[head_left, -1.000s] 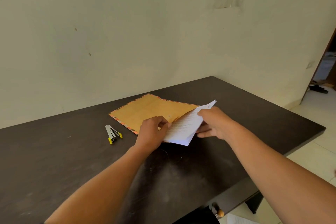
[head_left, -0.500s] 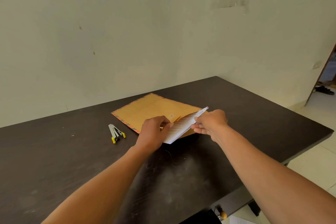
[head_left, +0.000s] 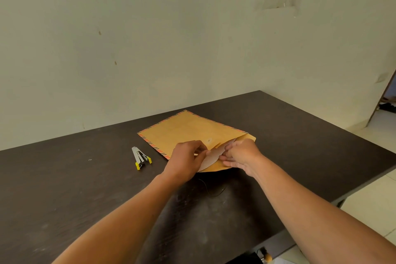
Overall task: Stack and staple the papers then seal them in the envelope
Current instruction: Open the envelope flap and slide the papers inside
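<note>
A yellow-brown envelope [head_left: 188, 128] with a red and dark striped border lies flat on the dark table [head_left: 64, 188], its mouth towards me. My left hand [head_left: 186, 158] pinches the upper lip of the mouth and holds it up. My right hand [head_left: 241, 154] has its fingers at the mouth, pressing on the papers [head_left: 212, 156]. Only a small pale strip of the papers shows between my hands; the rest is inside the envelope. A small silver stapler [head_left: 141, 157] with yellow tips lies on the table to the left of the envelope.
A thin dark thread [head_left: 211, 188] lies on the table just in front of the envelope. A loose staple [head_left: 90, 159] sits further left. The table's right edge [head_left: 364, 182] drops to a tiled floor. A pale wall stands right behind the table.
The white papers stuck well out of the envelope a second ago; my right hand has pushed them in, so that only a sliver shows. My left hand has kept hold of the envelope's lip.
</note>
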